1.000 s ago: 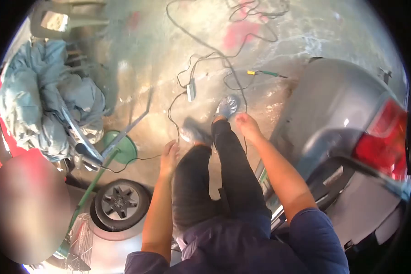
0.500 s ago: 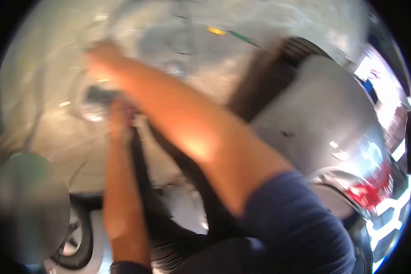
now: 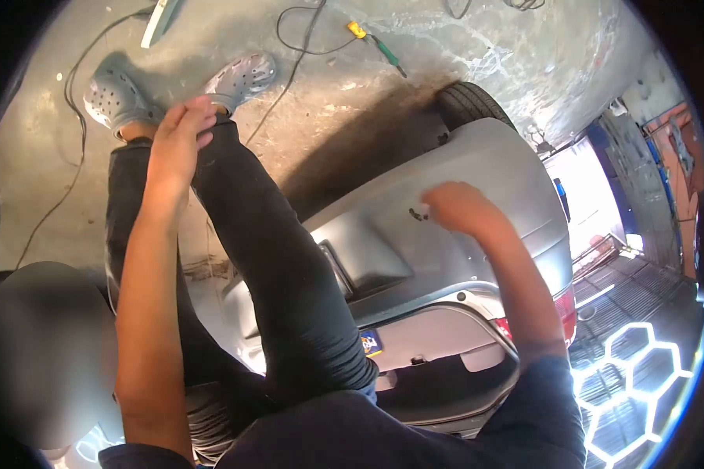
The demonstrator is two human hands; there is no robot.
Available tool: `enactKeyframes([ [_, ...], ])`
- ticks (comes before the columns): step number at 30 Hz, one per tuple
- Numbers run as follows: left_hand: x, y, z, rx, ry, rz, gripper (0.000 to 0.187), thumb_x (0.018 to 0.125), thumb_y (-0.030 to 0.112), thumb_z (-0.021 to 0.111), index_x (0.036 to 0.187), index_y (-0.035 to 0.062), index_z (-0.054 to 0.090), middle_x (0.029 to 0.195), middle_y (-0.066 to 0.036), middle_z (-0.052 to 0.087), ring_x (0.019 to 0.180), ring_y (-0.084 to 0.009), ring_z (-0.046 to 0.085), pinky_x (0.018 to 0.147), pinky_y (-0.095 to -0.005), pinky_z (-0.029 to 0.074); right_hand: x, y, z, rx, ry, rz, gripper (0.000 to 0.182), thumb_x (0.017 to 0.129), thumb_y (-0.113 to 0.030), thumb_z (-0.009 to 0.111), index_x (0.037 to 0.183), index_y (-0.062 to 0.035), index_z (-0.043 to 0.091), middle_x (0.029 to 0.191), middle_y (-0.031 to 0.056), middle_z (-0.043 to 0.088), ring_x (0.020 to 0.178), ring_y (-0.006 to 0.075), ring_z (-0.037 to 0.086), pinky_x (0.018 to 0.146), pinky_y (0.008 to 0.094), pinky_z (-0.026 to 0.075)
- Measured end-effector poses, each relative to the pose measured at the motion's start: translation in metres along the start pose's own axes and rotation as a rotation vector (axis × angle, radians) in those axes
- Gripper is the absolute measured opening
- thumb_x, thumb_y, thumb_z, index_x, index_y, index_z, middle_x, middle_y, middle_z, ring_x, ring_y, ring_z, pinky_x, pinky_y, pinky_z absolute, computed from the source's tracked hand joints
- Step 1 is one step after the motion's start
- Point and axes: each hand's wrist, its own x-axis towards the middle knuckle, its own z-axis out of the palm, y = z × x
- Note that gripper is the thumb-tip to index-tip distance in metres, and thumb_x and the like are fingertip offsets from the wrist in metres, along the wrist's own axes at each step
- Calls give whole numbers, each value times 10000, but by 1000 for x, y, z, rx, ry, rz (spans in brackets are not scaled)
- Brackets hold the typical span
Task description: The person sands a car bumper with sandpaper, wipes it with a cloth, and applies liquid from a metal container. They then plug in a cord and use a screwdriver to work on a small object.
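My left hand (image 3: 181,144) hangs over my knee and shin, fingers stretched out and holding nothing visible. Close over the grey bumper (image 3: 485,168) of a car is my right hand (image 3: 457,207), blurred by motion, so I cannot tell how its fingers are set. Right beside its fingertips a small dark fitting (image 3: 418,214) shows on the bumper's surface. Black trousers cover my legs (image 3: 266,258), and on my feet are grey clogs with holes (image 3: 117,98).
A yellow-and-green corded tool (image 3: 382,51) lies on the concrete floor near the tyre (image 3: 473,105). Dark cables (image 3: 74,117) run over the floor at left. A person's blurred head (image 3: 47,352) is at lower left. The car's red tail light (image 3: 567,313) shows at right.
My right hand has swung from the far left across to the bumper. My left hand has risen in the view, and both arms are now apart. The view has shifted and sharpened.
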Motion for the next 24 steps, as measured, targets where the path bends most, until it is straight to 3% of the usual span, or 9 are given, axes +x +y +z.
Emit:
enactKeyframes([
  [4, 9, 2, 7, -11, -2, 40, 415, 987, 348, 520, 1247, 33, 594, 1229, -107, 619, 1197, -223, 566, 1012, -336, 423, -51, 28, 36, -81, 34, -19, 207, 848, -114, 568, 988, -77, 715, 1177, 107, 671, 1172, 278, 598, 977, 475, 460],
  [7, 13, -6, 7, -22, 0, 26, 428, 978, 344, 524, 1265, 32, 583, 1232, -95, 620, 1199, -215, 567, 1022, -330, 413, -62, 14, 46, -232, 105, -10, 228, 861, -127, 555, 1025, -89, 708, 1340, 81, 604, 1278, 261, 531, 1031, 504, 421],
  [10, 18, -4, 9, -17, -16, 42, 440, 973, 341, 525, 1283, 33, 571, 1235, -86, 621, 1203, -212, 566, 1024, -328, 410, -51, 10, 32, -159, -90, 79, 366, 946, -265, 516, 1229, -69, 638, 1477, 125, 486, 1384, 300, 427, 1110, 547, 333],
  [13, 10, -13, 7, -5, -22, 15, 443, 979, 340, 518, 1293, 32, 564, 1246, -88, 620, 1210, -212, 561, 1020, -331, 417, -22, 7, 69, -195, 301, 93, 638, 998, -470, 431, 1454, -25, 429, 1569, 174, 334, 1470, 328, 279, 1172, 555, 223],
  [16, 20, -14, -1, 18, -29, 41, 438, 992, 341, 505, 1294, 29, 562, 1254, -99, 617, 1212, -214, 557, 1020, -341, 424, 12, -1, 71, -257, 221, 213, 827, 998, -602, 323, 1534, 21, 236, 1614, 212, 193, 1508, 341, 154, 1207, 539, 111],
  [22, 11, -8, -2, 52, -44, 61, 427, 1015, 354, 483, 1293, 40, 560, 1270, -115, 613, 1217, -224, 553, 1026, -348, 425, -17, -25, 95, -301, 222, 117, 829, 992, -586, 345, 1526, 40, 248, 1609, 216, 207, 1508, 342, 147, 1222, 485, 105],
  [24, 7, -7, 0, 56, -46, 53, 433, 1013, 360, 488, 1295, 40, 560, 1267, -113, 613, 1217, -219, 553, 1026, -345, 424, -31, -29, 104, -265, 295, 82, 829, 975, -571, 405, 1508, 51, 278, 1594, 221, 237, 1499, 337, 178, 1220, 475, 128],
])
